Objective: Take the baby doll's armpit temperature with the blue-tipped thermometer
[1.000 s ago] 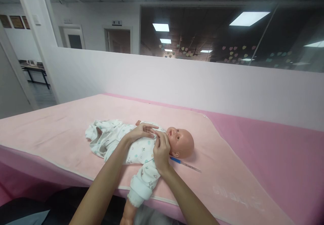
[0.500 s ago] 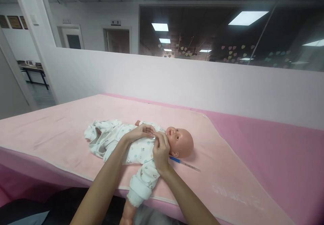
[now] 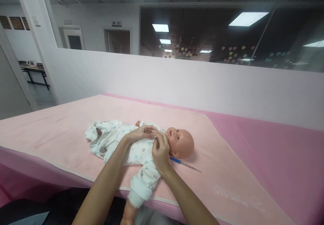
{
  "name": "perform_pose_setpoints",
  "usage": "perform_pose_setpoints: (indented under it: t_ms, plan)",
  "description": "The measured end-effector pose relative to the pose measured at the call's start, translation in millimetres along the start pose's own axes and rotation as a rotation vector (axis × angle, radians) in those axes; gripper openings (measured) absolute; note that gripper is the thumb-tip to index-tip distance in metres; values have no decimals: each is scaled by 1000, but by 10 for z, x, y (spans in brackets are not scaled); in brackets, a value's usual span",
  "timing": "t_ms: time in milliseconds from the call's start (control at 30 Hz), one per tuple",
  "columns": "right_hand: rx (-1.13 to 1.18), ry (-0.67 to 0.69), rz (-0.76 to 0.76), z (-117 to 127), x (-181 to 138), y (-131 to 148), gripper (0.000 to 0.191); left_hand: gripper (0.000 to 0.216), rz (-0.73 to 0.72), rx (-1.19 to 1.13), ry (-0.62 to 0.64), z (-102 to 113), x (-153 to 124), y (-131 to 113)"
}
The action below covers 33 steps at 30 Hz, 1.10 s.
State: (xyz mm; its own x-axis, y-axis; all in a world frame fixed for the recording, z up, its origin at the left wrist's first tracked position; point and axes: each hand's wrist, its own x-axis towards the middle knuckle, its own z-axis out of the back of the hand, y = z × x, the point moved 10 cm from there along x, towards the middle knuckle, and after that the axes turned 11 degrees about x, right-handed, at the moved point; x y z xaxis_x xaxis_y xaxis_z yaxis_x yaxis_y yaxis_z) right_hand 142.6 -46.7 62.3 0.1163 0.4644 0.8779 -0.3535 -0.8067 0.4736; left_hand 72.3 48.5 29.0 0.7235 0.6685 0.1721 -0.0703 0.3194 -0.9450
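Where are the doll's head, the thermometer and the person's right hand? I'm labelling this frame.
doll's head (image 3: 182, 144), head view, on the bald crown.
thermometer (image 3: 186, 164), head view, mid-shaft.
right hand (image 3: 160, 152), head view, back of hand.

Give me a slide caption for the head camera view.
Both hands, left hand and right hand, work at the collar of a clothed baby doll beside a thermometer.

A thin blue-tipped thermometer (image 3: 185, 163) lies on the pale pink blanket (image 3: 63, 130) covering a pink table (image 3: 278, 150).
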Motion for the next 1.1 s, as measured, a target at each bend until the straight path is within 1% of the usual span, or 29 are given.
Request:
perform_pose_setpoints:
  t_ms: [100, 367, 467, 600, 833, 933, 1100]
  plan:
    - [-2, 3, 11, -4, -3, 12, 28, 36, 9, 11, 28, -39, -16, -30]
    - [-25, 58, 8, -60, 1, 17, 30, 28, 31, -26, 19, -40, -37, -40]
    - [-24, 76, 1, -75, 3, 23, 33, 31, 27, -26, 17, -21, -31, -24]
    - [-23, 86, -9, -83, 1, 11, 35, 37, 26, -17, -18, 36, -13, 15]
    - [-24, 62, -15, -62, 0, -24, 38, 35, -1, -35, -59, 72, 14, 25]
    - [-24, 53, -18, -53, 3, -32, 36, 35, -8, -23, -64, 78, 9, 21]
    - [-8, 49, -20, -49, 9, -31, 32, 40, -19, -26, -61, 82, 10, 28]
